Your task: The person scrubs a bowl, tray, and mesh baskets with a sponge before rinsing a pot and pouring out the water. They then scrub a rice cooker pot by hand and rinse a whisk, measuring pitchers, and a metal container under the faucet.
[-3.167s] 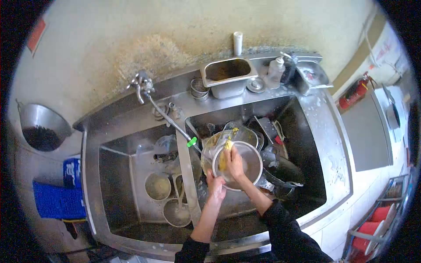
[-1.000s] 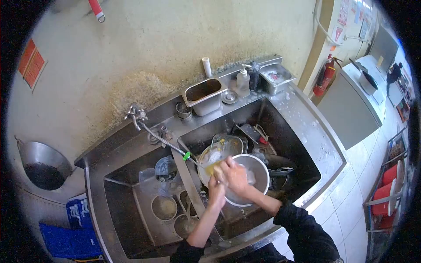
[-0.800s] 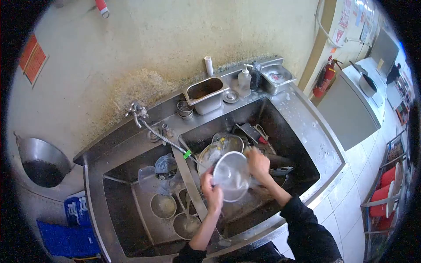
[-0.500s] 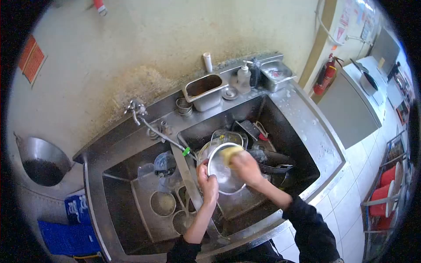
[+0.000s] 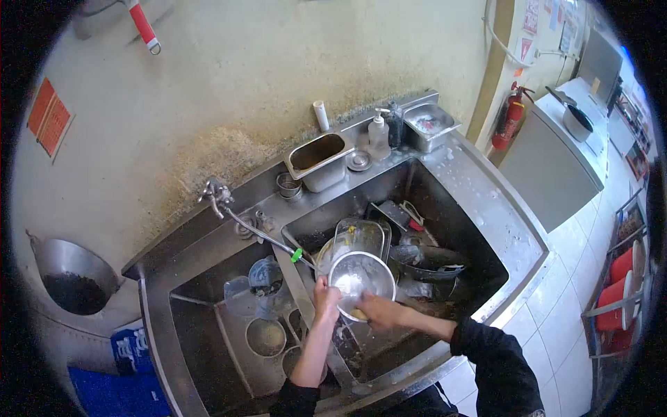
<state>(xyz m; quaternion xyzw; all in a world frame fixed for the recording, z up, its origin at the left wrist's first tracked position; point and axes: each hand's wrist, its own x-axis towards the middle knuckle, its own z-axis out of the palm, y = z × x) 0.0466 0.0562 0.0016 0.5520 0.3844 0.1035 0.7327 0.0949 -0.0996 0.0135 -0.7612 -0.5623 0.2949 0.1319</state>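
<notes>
My left hand (image 5: 326, 299) is closed on the left rim of a round metal bowl (image 5: 365, 272), which is tilted so its shiny inside faces me. Inside the bowl's lower edge, my right hand (image 5: 380, 311) presses a yellow sponge (image 5: 358, 315), mostly covered by the fingers. The bowl is above the right sink basin (image 5: 445, 326). Just behind it lies a clear plastic container (image 5: 361, 236), with dark pans (image 5: 431, 263) to its right.
The left basin holds a clear jug (image 5: 264, 274) and several metal containers (image 5: 265, 338). A hose faucet (image 5: 267, 236) reaches over the divider. Along the back ledge stand a steel pan (image 5: 318, 161), a soap pump bottle (image 5: 379, 135) and another steel pan (image 5: 429, 125).
My right hand and the sponge have moved from the bowl's upper right down to its lower edge. The left hand keeps its hold on the rim. The camera view has shifted slightly.
</notes>
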